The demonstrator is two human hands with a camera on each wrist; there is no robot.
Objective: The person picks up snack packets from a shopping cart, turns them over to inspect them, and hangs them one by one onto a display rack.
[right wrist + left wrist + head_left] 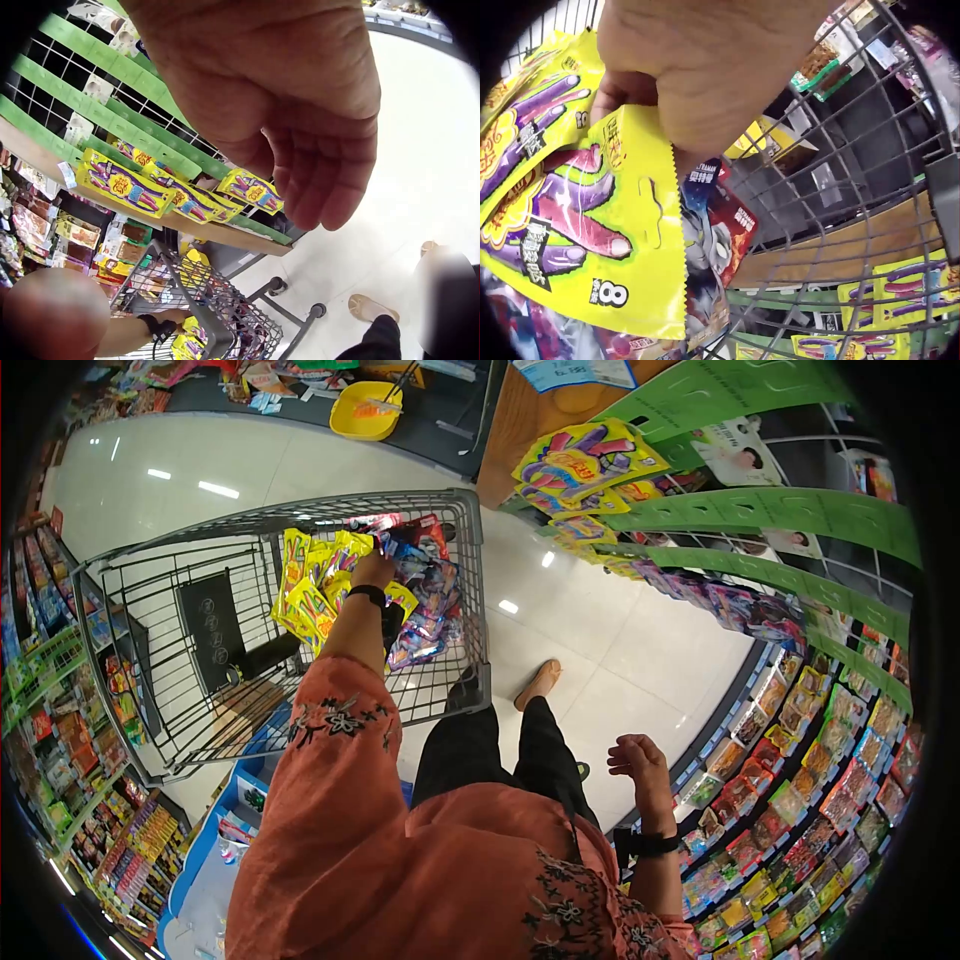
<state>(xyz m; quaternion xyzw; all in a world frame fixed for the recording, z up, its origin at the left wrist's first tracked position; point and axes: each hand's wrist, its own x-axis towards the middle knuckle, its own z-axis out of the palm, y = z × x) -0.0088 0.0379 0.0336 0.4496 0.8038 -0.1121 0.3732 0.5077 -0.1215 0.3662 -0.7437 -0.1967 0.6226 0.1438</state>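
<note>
My left hand (705,67) reaches down into the shopping cart (476,600), at the top edge of a yellow candy bag (652,277) printed with purple and pink fingers. Its fingers curl at that edge and the fingertips are partly hidden. Around it in the cart lie more yellow candy bags (310,605), with purple-blue packets (435,595) beside them. A dark red packet (739,225) shows behind the gripped bag in the left wrist view. My right hand (640,762) hangs beside the body, away from the cart, its fingers loosely bent and holding nothing.
A rack with green strips (770,505) holds hanging yellow bags (590,460) at the right. Curved shelves of packaged snacks (780,790) stand below it. A yellow basket (366,412) sits on the dark counter ahead. A blue-edged bin (190,870) is at the lower left.
</note>
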